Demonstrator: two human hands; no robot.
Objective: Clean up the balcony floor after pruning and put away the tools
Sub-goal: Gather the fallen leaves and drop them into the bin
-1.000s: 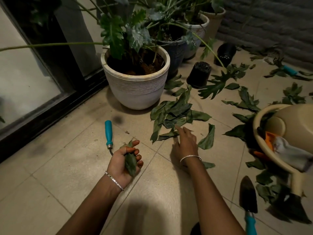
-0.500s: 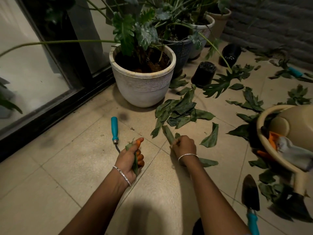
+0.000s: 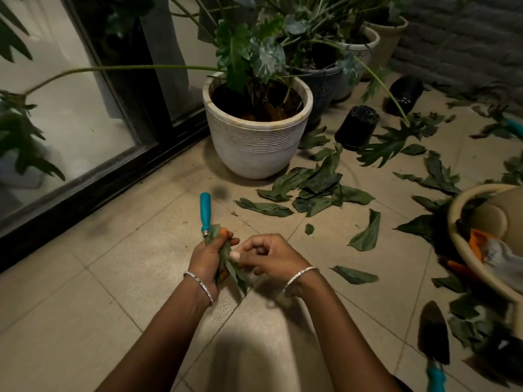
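My left hand (image 3: 209, 257) is closed around a small bunch of cut leaves (image 3: 229, 267) above the tiled floor. My right hand (image 3: 271, 257) is right beside it, fingertips touching the same bunch. A teal-handled tool (image 3: 205, 210) lies on the tiles just beyond my left hand. More cut leaves (image 3: 308, 190) lie in a loose pile in front of the white plant pot (image 3: 256, 145), and single leaves (image 3: 366, 233) are scattered to the right. A trowel with a teal handle (image 3: 433, 340) lies at the lower right.
A beige basket (image 3: 458, 236) holding a watering can, cloth and orange items sits at the right edge. Two black plastic pots (image 3: 358, 127) lie tipped over behind the leaves. Several potted plants line the back. A dark sliding-door frame (image 3: 93, 176) runs along the left.
My right hand picked a leaf from the pile and drew it back to my left hand, which now holds a bigger bunch. The view shifted slightly left.
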